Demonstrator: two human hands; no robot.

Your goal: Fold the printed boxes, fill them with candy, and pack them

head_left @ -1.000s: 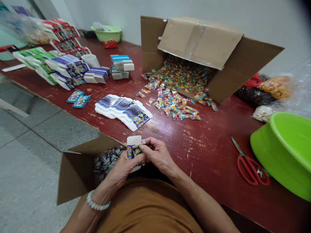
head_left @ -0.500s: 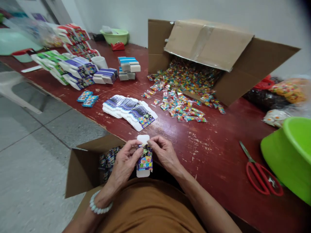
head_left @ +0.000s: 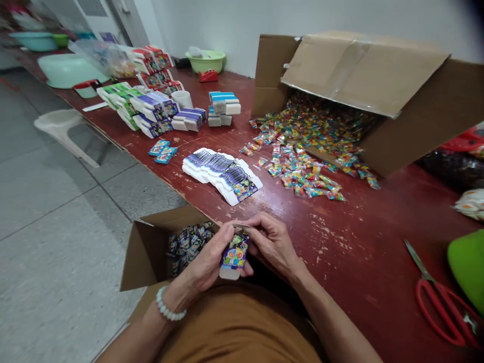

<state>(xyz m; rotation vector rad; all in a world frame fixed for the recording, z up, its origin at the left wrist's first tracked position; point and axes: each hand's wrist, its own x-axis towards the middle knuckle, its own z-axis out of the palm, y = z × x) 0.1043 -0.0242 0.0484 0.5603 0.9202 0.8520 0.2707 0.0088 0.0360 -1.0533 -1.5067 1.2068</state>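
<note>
Head view. Beside an open carton (head_left: 145, 252) of packs, grips a small printed box (head_left: 234, 254) upright in the closed left hand (head_left: 207, 262), at the near edge of the desk (head_left: 340, 237); pinches its top end with the right hand (head_left: 274, 244); red scissors (head_left: 440, 300) lying farther right.

A single head-worn camera looks forward and steeply down from close above the near edge of the red table (head_left: 340, 242), taking in its far edge and the wall.

Red table (head_left: 340, 242) (scuffed), sweets (head_left: 302, 176), flat cartons (head_left: 221, 171), scissors (head_left: 438, 297)
</note>
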